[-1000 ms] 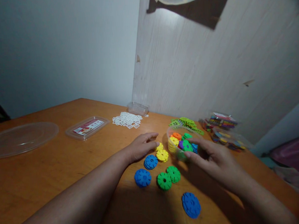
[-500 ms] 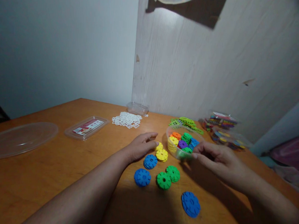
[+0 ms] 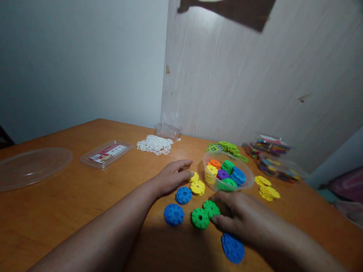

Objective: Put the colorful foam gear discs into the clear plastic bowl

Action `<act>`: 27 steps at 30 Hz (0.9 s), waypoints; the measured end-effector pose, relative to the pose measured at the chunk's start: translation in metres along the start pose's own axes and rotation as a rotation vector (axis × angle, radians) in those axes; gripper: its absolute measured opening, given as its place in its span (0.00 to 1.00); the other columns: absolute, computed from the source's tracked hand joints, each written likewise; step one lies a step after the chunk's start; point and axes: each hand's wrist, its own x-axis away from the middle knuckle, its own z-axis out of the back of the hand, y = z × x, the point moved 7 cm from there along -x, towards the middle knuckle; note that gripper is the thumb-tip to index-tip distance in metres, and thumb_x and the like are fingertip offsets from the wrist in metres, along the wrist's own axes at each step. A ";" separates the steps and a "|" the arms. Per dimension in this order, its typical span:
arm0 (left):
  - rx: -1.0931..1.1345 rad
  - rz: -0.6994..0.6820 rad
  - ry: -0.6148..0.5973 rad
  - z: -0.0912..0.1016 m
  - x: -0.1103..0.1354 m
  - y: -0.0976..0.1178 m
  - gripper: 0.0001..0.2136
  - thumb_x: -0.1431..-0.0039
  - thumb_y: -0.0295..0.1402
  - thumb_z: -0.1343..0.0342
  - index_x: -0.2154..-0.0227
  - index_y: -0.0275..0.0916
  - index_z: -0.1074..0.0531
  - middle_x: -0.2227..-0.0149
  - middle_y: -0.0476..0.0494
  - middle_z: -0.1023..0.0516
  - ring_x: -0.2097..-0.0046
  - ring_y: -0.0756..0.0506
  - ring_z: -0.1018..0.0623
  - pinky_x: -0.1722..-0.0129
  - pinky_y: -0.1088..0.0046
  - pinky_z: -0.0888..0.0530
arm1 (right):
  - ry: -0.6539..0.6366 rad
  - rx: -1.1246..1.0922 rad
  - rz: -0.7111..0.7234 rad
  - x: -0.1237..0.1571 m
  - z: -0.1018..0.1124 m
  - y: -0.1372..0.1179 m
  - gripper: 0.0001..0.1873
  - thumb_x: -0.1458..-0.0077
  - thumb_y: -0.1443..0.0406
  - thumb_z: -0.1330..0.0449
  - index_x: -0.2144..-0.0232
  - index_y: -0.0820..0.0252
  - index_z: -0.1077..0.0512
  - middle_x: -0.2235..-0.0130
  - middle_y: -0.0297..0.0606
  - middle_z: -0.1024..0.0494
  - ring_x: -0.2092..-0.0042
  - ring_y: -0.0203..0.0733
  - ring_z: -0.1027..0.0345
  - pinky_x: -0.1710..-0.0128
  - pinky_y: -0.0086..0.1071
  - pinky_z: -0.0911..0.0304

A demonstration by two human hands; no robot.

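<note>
My right hand (image 3: pixel 243 213) has its thumb and fingers at opposite edges of a stack of green notched discs (image 3: pixel 211 209), which lies on the table. Touching that stack on its left is another green stack (image 3: pixel 200 218). My left hand (image 3: pixel 175 177) rests with fingers apart and its thumb by the small yellow notched discs (image 3: pixel 194 176); a second yellow stack (image 3: pixel 198 188) sits just in front. Blue disc stacks lie nearer me, one at the left (image 3: pixel 174 214) and one below my right hand (image 3: pixel 233 248). Behind, a clear round tub (image 3: pixel 249 182) holds discs of several colours.
Yellow discs (image 3: pixel 267 187) lie right of the tub. White lattice pieces (image 3: pixel 155 144), a clear container (image 3: pixel 168 131), light green pieces (image 3: pixel 227 149) and filled boxes (image 3: pixel 270 148) stand farther back. Two clear lids, one round (image 3: pixel 29 168) and one rectangular (image 3: pixel 107 154), are at the left.
My right hand has come down and toward me from the tub's front edge to the green discs on the table. My left hand has stayed put.
</note>
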 end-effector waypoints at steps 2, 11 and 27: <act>0.014 0.002 0.007 0.000 0.000 -0.001 0.29 0.45 0.40 0.38 0.41 0.36 0.29 0.35 0.33 0.33 0.36 0.34 0.31 0.37 0.54 0.33 | 0.016 -0.007 0.006 0.003 0.002 -0.002 0.04 0.46 0.64 0.38 0.68 0.57 0.28 0.70 0.33 0.26 0.70 0.34 0.37 0.74 0.29 0.50; -0.005 -0.010 0.006 0.000 -0.001 -0.003 0.29 0.45 0.40 0.38 0.41 0.35 0.30 0.35 0.32 0.33 0.36 0.33 0.31 0.37 0.54 0.33 | 0.432 -0.048 -0.046 0.017 0.063 0.036 0.24 0.40 0.51 0.42 0.47 0.56 0.28 0.75 0.30 0.31 0.75 0.36 0.38 0.76 0.30 0.47; 0.019 0.004 0.008 0.000 0.000 -0.001 0.29 0.46 0.40 0.38 0.41 0.35 0.29 0.35 0.32 0.33 0.36 0.33 0.31 0.37 0.55 0.33 | 0.073 -0.353 0.018 0.014 0.024 0.016 0.14 0.36 0.55 0.46 0.68 0.57 0.30 0.73 0.32 0.32 0.72 0.35 0.40 0.75 0.28 0.46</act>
